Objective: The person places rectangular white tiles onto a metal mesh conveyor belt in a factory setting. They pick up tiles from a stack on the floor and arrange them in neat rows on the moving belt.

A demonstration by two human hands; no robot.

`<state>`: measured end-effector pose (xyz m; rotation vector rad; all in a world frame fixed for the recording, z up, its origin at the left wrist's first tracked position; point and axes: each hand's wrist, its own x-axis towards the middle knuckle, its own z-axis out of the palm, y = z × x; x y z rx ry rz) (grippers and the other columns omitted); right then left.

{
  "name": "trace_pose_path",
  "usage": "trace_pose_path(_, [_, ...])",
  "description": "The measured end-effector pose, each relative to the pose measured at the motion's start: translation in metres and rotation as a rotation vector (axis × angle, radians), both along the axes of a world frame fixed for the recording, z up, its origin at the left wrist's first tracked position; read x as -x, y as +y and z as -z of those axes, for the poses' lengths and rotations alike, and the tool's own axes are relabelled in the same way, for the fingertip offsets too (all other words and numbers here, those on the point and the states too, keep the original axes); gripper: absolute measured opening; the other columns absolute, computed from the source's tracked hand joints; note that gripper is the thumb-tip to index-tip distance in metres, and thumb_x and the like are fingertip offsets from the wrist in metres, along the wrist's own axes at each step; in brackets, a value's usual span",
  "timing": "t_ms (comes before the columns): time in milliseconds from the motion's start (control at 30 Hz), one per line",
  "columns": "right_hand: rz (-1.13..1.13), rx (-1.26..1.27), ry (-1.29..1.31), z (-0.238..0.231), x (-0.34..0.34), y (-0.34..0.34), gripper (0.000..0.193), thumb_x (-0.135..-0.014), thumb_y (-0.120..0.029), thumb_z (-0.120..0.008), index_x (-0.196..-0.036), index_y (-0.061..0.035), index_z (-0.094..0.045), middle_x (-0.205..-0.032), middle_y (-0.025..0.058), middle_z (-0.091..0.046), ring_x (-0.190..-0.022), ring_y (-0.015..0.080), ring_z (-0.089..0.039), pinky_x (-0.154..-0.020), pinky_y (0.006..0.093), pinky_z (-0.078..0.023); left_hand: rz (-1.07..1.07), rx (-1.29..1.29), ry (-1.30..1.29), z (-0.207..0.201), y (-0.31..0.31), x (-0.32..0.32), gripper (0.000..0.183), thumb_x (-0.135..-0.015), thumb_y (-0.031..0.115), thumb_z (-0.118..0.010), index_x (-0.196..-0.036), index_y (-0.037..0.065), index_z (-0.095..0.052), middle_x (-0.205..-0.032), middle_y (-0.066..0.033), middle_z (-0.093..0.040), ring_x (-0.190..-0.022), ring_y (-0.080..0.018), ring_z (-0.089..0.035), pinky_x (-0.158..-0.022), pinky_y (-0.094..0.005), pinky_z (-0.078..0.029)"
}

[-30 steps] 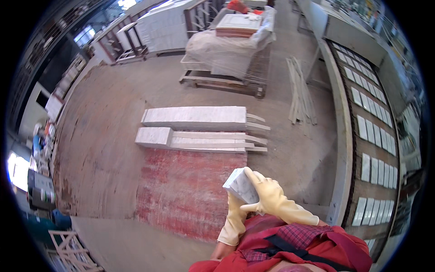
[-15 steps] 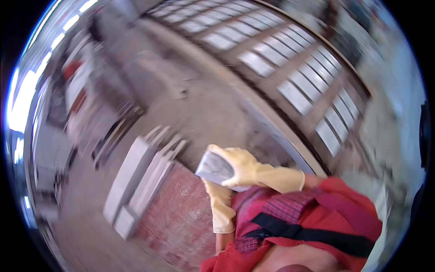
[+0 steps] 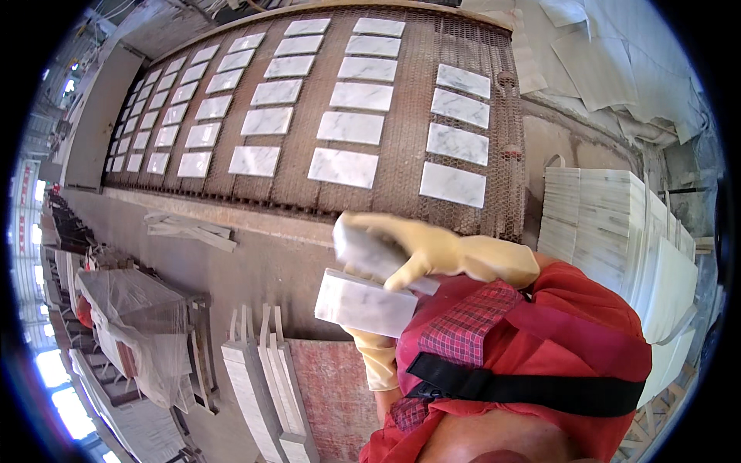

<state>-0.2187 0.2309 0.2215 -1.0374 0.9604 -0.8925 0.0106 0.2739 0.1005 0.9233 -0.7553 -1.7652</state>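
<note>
My left hand (image 3: 377, 363), in a cream-yellow rubber glove, is closed around a white grey-veined marble tile (image 3: 359, 302) from below, close to my apron. Whether more tiles lie behind it I cannot tell. Just above, my right hand (image 3: 421, 245), gloved alike, grips another marble tile (image 3: 364, 251), somewhat blurred, its fingers over the far side and thumb at the near edge. This tile is tilted and raised off the one in my left hand. Beyond my hands, rows of similar marble tiles (image 3: 343, 167) lie flat on a brown mesh conveyor belt (image 3: 401, 181).
Pale stone slabs (image 3: 594, 216) stand stacked on the right. To the lower left, long pale strips (image 3: 255, 401) lie beside a worn red board (image 3: 336, 386). A plastic-wrapped load (image 3: 143, 324) sits farther left. The conveyor's edge (image 3: 231, 220) runs in front of me.
My view has swung right, so the conveyor now lies straight ahead. My right hand has lifted one tile apart from the tile in my left hand.
</note>
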Motion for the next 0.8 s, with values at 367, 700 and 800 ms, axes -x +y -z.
trace_pose_path(367, [0.539,-0.011,0.91,0.065,0.281,-0.092,0.124,-0.068,0.008,-0.092,-0.174,-0.0164,-0.033,-0.168,0.0162,-0.05,-0.153,0.0329,-0.051,-0.13,0.0451,-0.044,0.157,-0.342,0.607,0.02,-0.016,0.063,0.054,-0.118,0.044,-0.044,-0.167,0.022,-0.04,-0.152,-0.0136,-0.066,-0.125,-0.0387,-0.071,-0.104,-0.0725,-0.057])
trace_pose_path(700, [0.328,0.044,1.615,0.115,0.457,-0.221,0.114,-0.071,-0.008,-0.094,-0.169,-0.0223,-0.038,-0.135,0.0143,-0.071,-0.125,0.0369,-0.07,-0.108,0.047,-0.057,0.107,-0.395,0.564,0.021,-0.012,0.089,0.056,-0.119,0.045,-0.037,-0.171,0.022,-0.034,-0.16,-0.014,-0.06,-0.134,-0.038,-0.067,-0.117,-0.0731,-0.048])
trace_pose_path(800, [0.249,0.015,1.63,0.126,0.474,-0.246,0.116,-0.07,-0.007,-0.093,-0.17,-0.0227,-0.036,-0.137,0.0144,-0.07,-0.126,0.0364,-0.07,-0.109,0.0463,-0.057,0.14,-0.399,0.587,0.017,-0.023,0.1,0.057,-0.119,0.044,-0.039,-0.171,0.022,-0.034,-0.162,-0.0141,-0.058,-0.136,-0.0364,-0.067,-0.116,-0.073,-0.049])
